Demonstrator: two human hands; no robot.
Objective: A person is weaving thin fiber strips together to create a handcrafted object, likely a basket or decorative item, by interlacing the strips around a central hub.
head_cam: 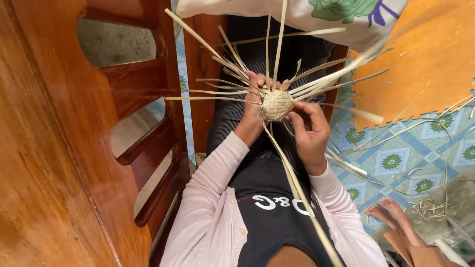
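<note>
While orange mat [435, 54] and patterned floor [396, 158] lie right of the wooden chair [74, 148], my left hand [253, 106] and right hand [310, 128] pinch the woven ball [276, 104].

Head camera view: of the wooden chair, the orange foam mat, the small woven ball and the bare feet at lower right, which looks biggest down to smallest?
1. Wooden chair, though nearness to the camera inflates it.
2. Orange foam mat.
3. Bare feet and woven ball, held between both hands, look about alike; I would not rank them.

Left hand [253, 106] raised, fingers curled in a grip, right hand [310, 129] beside it, fingertips pinching, forearms converging
</note>
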